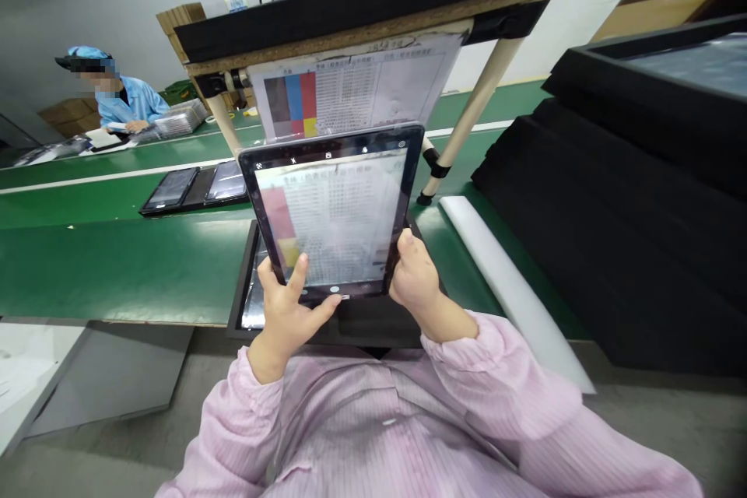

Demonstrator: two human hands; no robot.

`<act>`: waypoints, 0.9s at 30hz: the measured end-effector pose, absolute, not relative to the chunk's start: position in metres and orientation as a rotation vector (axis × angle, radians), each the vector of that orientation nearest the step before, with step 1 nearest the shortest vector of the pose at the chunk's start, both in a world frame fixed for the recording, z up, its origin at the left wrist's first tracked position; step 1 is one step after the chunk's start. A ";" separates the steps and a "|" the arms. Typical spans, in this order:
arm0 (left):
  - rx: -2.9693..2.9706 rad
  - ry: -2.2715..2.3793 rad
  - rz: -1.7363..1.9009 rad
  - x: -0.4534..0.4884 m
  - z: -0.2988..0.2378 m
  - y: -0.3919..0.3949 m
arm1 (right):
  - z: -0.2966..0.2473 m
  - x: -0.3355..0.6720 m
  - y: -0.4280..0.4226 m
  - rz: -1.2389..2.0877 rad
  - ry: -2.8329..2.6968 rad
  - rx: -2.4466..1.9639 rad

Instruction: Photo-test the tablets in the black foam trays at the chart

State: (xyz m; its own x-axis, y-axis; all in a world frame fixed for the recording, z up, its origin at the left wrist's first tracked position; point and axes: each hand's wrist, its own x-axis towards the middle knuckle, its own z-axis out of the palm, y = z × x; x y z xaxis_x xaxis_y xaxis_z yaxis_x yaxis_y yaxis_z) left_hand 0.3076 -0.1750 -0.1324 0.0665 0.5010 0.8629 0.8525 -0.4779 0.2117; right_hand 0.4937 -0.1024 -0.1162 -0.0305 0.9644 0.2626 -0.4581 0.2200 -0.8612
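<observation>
Both my hands hold up a tablet (332,210) whose screen runs a camera view of a printed sheet. My left hand (285,319) grips its lower left corner, with a finger and the thumb over the bottom of the screen. Round the lower right edge my right hand (415,272) is closed, its thumb on the frame. Behind the tablet the printed chart (362,89), with coloured blocks and rows of text, hangs from a rack. Below, a black tray (373,323) lies on the bench, with a shiny wrapped item (253,303) in its left side.
Two tablets (172,188) lie in a black tray on the green bench (117,264). Stacked black foam trays (618,210) and a white foam strip (513,288) stand at the right. The rack's pipe leg (475,109) rises ahead. A co-worker (128,97) sits at the far left.
</observation>
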 end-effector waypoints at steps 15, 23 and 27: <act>-1.927 -1.445 -1.389 0.304 -0.158 -0.172 | -0.116 0.491 -0.099 1.273 -1.051 -0.623; -1.927 -1.469 -1.369 0.304 -0.158 -0.171 | -0.118 0.492 -0.099 1.278 -1.052 -0.626; -1.933 -1.503 -1.391 0.305 -0.158 -0.173 | -0.119 0.493 -0.098 1.273 -1.037 -0.624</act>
